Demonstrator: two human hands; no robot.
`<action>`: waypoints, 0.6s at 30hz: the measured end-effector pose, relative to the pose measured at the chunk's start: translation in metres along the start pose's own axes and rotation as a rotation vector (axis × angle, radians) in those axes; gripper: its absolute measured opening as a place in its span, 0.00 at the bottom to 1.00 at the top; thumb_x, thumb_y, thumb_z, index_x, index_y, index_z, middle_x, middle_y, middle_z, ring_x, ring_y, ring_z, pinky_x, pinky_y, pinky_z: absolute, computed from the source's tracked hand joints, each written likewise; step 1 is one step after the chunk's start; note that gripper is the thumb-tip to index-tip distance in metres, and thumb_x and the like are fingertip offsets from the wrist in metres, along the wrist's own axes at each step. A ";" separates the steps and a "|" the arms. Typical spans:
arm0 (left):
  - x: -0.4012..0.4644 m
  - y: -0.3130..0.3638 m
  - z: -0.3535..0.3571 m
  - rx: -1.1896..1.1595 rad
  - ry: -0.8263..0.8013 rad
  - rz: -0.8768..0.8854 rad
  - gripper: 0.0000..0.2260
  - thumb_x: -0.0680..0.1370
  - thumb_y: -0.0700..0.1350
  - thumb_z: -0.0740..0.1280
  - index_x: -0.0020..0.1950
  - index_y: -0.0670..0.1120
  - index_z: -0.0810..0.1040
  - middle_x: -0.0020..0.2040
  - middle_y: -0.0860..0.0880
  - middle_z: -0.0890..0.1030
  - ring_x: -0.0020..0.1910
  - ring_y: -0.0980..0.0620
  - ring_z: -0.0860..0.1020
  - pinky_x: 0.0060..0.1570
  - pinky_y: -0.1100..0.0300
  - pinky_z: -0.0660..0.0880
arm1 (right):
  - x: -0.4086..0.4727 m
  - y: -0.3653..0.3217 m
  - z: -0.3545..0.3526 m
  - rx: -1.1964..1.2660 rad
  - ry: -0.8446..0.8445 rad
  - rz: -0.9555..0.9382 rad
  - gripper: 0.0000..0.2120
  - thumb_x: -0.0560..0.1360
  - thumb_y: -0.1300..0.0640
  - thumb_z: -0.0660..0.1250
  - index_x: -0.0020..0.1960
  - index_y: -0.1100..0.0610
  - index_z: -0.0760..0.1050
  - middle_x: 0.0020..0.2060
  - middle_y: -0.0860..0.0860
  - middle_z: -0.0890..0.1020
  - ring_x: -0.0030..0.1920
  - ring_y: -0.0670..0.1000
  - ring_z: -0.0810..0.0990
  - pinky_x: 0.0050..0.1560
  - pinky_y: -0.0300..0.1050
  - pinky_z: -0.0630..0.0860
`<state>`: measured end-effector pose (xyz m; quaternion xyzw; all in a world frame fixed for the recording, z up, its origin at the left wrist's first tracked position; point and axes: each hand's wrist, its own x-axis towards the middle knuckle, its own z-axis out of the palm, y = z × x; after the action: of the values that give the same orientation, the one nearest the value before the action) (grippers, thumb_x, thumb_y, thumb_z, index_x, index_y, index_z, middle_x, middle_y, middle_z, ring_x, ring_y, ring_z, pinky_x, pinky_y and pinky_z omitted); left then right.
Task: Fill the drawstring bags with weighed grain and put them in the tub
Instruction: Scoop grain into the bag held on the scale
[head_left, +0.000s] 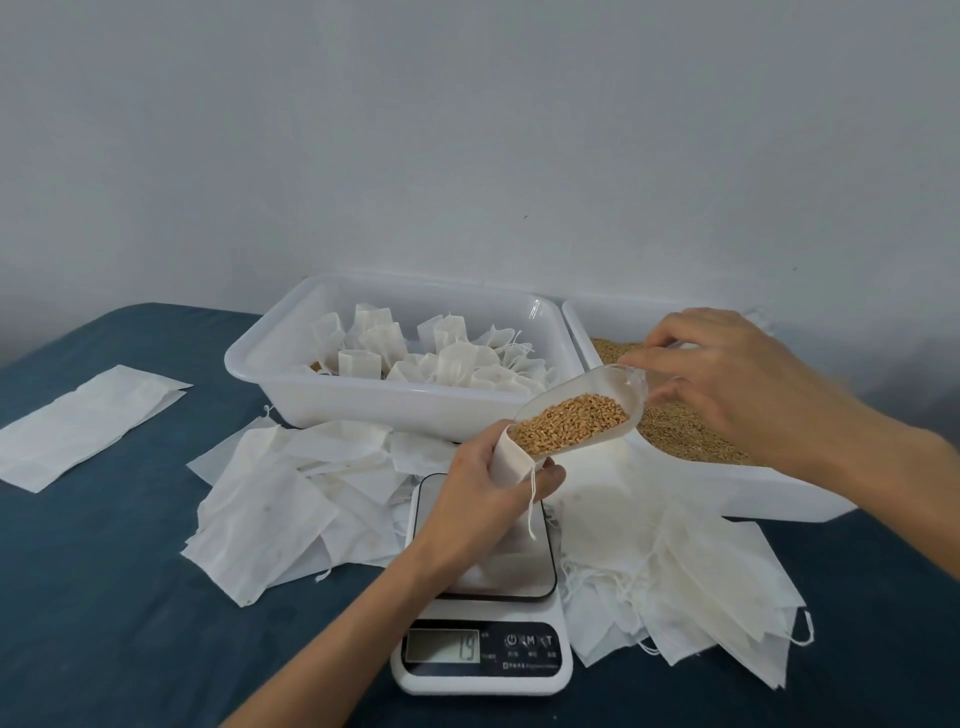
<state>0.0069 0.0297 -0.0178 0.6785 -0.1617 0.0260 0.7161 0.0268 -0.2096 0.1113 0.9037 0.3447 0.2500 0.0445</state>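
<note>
My left hand (488, 483) was curled round a small white cloth bag (506, 457), thumb on one side and fingers on the other, holding its mouth open above the scale (480, 587). The bag's thin drawstring (532, 501) dangled loose below my thumb. My right hand (727, 374) pinched the handle end of a clear plastic scoop (597, 400), fingers bent around it. The scoop was tilted down to the left, its rounded lip touching the bag's open mouth, and it was heaped with golden-brown grain (571, 421), small and hard-looking.

The scale was white plastic with a flat, dark, glossy square plate and a small grey display (441, 646) that read 19. Whether the bag's bottom rested on the plate, I could not tell; my hand hid it.

Behind the scale stood a white, smooth-walled rectangular tub (363, 400) holding a cluster of filled bags (457, 364), plump and puckered at their tied necks. Just beside it on the right sat a second white tub (727, 488) with a bed of the same loose grain. Flat empty bags lay in soft, crumpled heaps on both sides of the scale, one pile on the left (270, 514) and one on the right (701, 587), strings trailing. A separate flat stack (88, 426) lay well apart to the left on the dark blue fabric table cover (130, 623).
</note>
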 end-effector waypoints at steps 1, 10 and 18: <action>0.000 0.000 0.000 0.002 0.002 -0.002 0.08 0.77 0.41 0.77 0.52 0.53 0.83 0.45 0.56 0.86 0.44 0.63 0.82 0.44 0.75 0.73 | -0.001 0.000 0.000 0.003 0.000 0.000 0.19 0.68 0.67 0.79 0.58 0.56 0.84 0.45 0.52 0.81 0.46 0.56 0.80 0.56 0.46 0.69; 0.001 -0.002 0.000 0.011 0.003 -0.005 0.09 0.77 0.42 0.77 0.51 0.55 0.83 0.46 0.57 0.86 0.45 0.63 0.82 0.44 0.76 0.73 | -0.002 -0.003 -0.001 0.007 -0.009 0.003 0.19 0.69 0.65 0.78 0.58 0.58 0.84 0.45 0.53 0.82 0.46 0.57 0.81 0.55 0.48 0.70; 0.002 -0.004 -0.001 0.000 0.006 -0.012 0.09 0.77 0.43 0.77 0.53 0.55 0.83 0.49 0.54 0.87 0.48 0.60 0.83 0.46 0.74 0.74 | -0.002 -0.005 -0.003 0.042 -0.018 0.022 0.18 0.71 0.66 0.77 0.60 0.58 0.84 0.46 0.53 0.81 0.47 0.57 0.80 0.56 0.47 0.70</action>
<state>0.0102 0.0295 -0.0207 0.6794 -0.1555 0.0240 0.7167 0.0215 -0.2071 0.1119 0.9104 0.3394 0.2351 0.0257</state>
